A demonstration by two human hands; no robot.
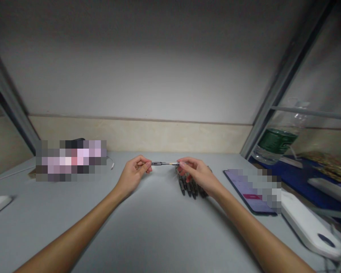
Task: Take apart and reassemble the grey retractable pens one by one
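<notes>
A slim pen is held level above the desk, stretched between both hands. My left hand pinches its dark left end with thumb and fingertips. At the other end, my right hand grips the thinner, pale, shiny part between thumb and fingers. Whether the pen is in one piece or pulled apart in the middle, I cannot tell. Several black pens lie side by side on the desk below my right hand, which partly hides them.
On the grey desk, a phone and a white oblong device lie to the right. A water bottle is by the right frame post. A blurred-out pinkish item and white cable plug are at left.
</notes>
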